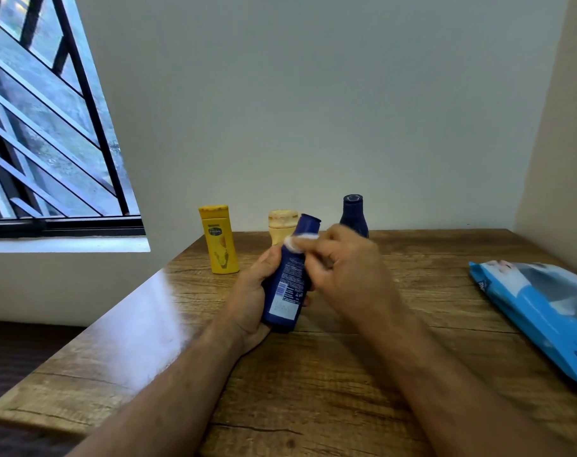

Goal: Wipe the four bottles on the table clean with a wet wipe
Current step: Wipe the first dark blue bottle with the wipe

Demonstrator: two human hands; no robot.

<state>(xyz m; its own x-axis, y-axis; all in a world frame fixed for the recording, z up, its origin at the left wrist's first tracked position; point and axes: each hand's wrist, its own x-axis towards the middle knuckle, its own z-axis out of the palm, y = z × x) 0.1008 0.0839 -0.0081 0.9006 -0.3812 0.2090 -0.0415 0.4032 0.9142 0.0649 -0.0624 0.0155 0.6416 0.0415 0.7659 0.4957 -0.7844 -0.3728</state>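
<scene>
My left hand (251,298) grips a dark blue bottle (288,282) around its lower body and holds it tilted above the table, cap pointing away. My right hand (343,262) pinches a white wet wipe (297,241) against the bottle's neck; most of the wipe is hidden by the fingers. Three more bottles stand upright near the wall: a yellow bottle (219,240) at the left, a beige bottle (281,224) partly behind the held one, and a second dark blue bottle (353,212) behind my right hand.
A blue wet-wipe pack (544,308) lies at the right side of the wooden table (313,374). The table's left edge drops off beside a window sill (66,244). A wall stands right behind the bottles.
</scene>
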